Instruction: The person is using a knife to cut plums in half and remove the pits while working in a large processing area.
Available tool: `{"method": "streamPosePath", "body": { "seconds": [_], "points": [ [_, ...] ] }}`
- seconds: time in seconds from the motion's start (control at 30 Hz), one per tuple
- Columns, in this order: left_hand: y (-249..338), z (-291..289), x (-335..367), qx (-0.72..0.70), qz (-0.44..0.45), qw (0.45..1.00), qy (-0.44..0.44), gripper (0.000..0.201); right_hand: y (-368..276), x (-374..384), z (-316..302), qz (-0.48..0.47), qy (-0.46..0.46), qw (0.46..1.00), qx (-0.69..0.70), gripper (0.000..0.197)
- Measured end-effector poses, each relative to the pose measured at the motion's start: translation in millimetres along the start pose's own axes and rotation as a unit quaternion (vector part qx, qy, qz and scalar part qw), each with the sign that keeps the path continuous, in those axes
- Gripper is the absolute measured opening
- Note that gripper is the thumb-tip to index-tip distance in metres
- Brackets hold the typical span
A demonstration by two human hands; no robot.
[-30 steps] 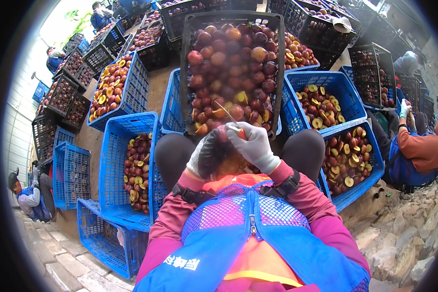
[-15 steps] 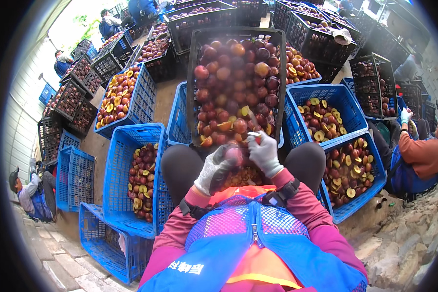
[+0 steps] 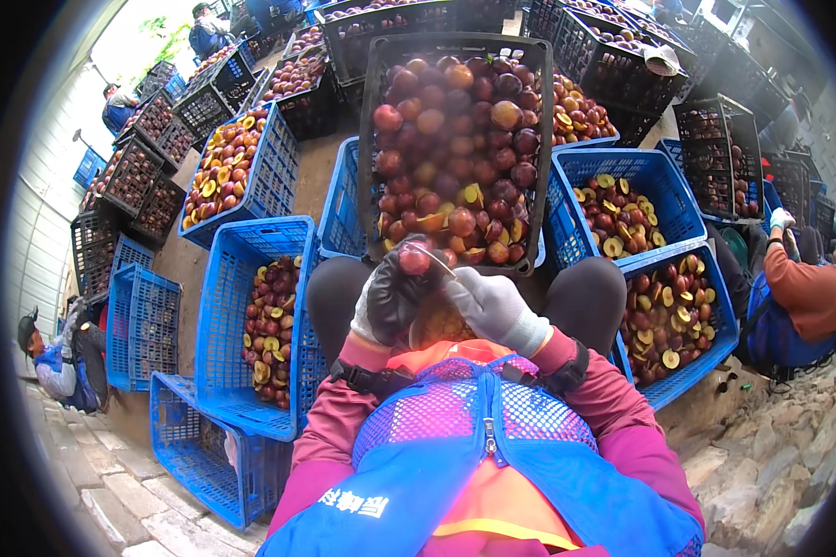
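Note:
In front of my lap, my left hand [image 3: 392,295], in a grey and black glove, is closed around a reddish plum [image 3: 415,259]. My right hand [image 3: 503,306], in a pale grey glove, grips a small knife [image 3: 434,257]. Its thin blade reaches across the top of the plum, and its handle is mostly hidden in my fist. Just beyond both hands, a black crate [image 3: 370,139] of dark red plums tilts toward me; several cut yellow-fleshed pieces lie at its near end. Between my wrists, a heap of small yellowish-brown bits [image 3: 441,320] shows partly.
Blue crates of halved plums stand on my left [image 3: 212,325] and right [image 3: 567,209], with another blue crate [image 3: 636,390] beside my right knee. Black crates [image 3: 381,46] of plums fill the back. A person [image 3: 799,306] sits at the far right, another [image 3: 60,367] at the far left.
My right hand has come down and left, bringing the knife blade onto the plum. My left hand has lifted the plum slightly and shifted left. The whole view has moved a little.

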State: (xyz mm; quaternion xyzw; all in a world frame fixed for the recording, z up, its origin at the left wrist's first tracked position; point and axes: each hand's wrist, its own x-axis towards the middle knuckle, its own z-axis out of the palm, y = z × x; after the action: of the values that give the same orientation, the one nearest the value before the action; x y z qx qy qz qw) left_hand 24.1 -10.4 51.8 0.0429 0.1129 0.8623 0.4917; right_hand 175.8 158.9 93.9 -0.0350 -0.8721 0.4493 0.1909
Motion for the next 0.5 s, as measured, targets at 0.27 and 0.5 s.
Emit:
{"method": "streamPosePath", "body": {
  "seconds": [0.27,0.5],
  "points": [
    [-1.0,-13.8,0.4,0.032,-0.011,0.999,0.035,0.044,11.5,-3.1,17.1,-0.031,0.033,0.994,-0.103,0.018],
    [-0.7,9.5,-1.5,0.057,-0.037,0.996,0.059,0.041,25.1,-3.1,30.4,-0.026,0.043,0.988,-0.143,0.023]
  ]
}}
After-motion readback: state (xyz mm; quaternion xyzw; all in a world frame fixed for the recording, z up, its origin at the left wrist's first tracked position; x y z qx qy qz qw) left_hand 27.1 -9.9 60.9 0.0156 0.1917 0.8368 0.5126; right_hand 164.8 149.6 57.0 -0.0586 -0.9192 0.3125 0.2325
